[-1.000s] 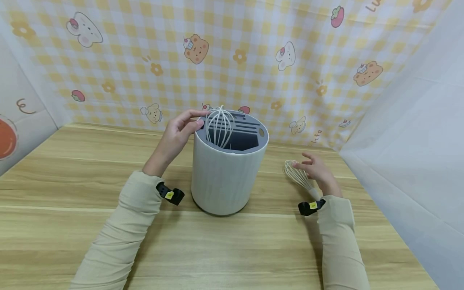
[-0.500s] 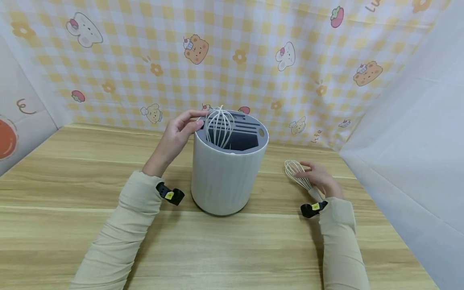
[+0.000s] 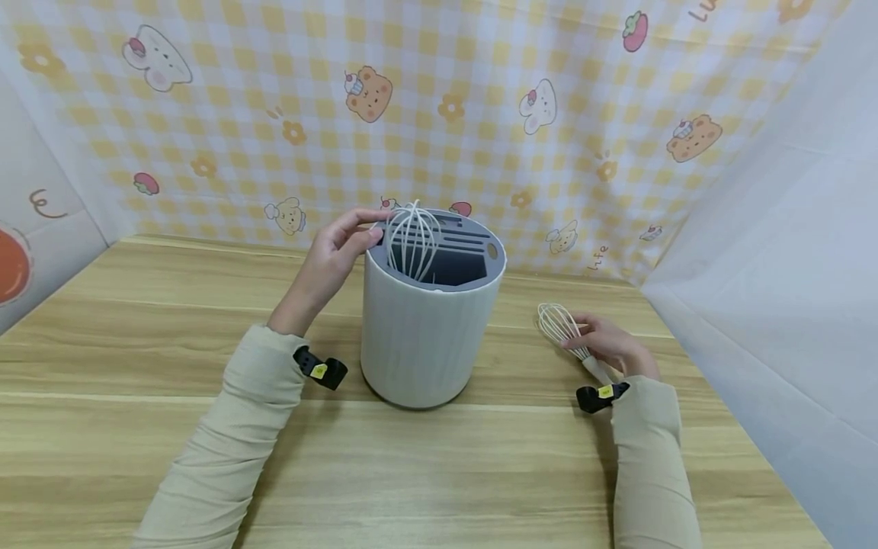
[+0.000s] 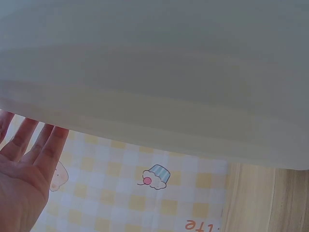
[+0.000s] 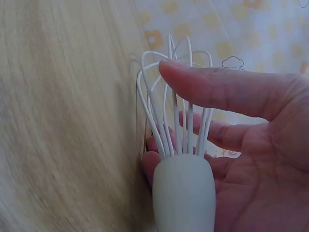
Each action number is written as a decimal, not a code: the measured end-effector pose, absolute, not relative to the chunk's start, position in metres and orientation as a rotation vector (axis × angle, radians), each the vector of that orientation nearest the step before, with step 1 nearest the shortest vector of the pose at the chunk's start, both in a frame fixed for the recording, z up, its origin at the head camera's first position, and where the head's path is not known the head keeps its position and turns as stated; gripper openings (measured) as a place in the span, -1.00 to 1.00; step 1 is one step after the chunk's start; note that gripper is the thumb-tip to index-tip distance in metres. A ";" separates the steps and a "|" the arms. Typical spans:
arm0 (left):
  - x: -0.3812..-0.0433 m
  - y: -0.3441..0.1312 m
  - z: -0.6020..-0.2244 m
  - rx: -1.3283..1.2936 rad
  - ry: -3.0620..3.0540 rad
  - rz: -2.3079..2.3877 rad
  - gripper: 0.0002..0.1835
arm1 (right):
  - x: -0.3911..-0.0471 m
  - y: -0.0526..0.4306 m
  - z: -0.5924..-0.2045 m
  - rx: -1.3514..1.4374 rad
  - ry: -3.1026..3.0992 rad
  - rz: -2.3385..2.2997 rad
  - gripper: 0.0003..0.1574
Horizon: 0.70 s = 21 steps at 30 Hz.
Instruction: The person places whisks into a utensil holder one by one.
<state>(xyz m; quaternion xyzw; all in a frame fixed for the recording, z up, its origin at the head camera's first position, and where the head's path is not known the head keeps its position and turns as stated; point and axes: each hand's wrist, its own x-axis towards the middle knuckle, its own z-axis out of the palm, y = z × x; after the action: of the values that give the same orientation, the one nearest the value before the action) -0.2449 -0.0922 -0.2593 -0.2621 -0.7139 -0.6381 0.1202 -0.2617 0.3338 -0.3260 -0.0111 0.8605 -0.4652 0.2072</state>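
A white cylindrical utensil holder (image 3: 428,343) with a grey slotted top stands upright mid-table. Wires of one whisk (image 3: 413,242) stick up from its left opening; the lower part is hidden inside. My left hand (image 3: 328,255) rests at the holder's left rim, thumb and forefinger stretched onto the edge. In the left wrist view, straight fingers lie against the pale holder wall (image 4: 159,87). To the right, a second whisk (image 3: 557,324) lies slanted on the table. My right hand (image 3: 610,343) grips it near the handle's top (image 5: 183,193), thumb across the wires, fingers curled behind.
The wooden table (image 3: 425,488) runs back to a yellow checked cloth (image 3: 480,137) with cartoon prints. A white curtain (image 3: 775,267) hangs along the right edge. Several narrow slots and a small oval hole mark the holder's top.
My right hand has lowered and shifted slightly right along the whisk, from over its wires to near the handle, and its fingers have closed round it. The left hand and holder stay put.
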 end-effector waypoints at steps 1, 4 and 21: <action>-0.245 -0.092 -0.259 -0.767 -2.084 -1.868 -0.62 | -0.261 0.334 -0.326 -0.021 2.395 -1.296 -0.08; -0.245 -0.092 -0.259 -0.761 -2.090 -1.867 -0.63 | -0.261 0.334 -0.325 -0.007 2.397 -1.295 -0.07; -0.244 -0.092 -0.259 -0.741 -2.107 -1.846 -0.62 | -0.259 0.333 -0.310 0.034 2.477 -1.319 -0.10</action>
<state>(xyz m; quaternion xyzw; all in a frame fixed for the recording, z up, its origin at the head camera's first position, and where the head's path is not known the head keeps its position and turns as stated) -0.2441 -0.0924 -0.2594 -0.2537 -0.7217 -0.6324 0.1215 -0.2585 0.3326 -0.3100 0.0120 0.8702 -0.4634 0.1668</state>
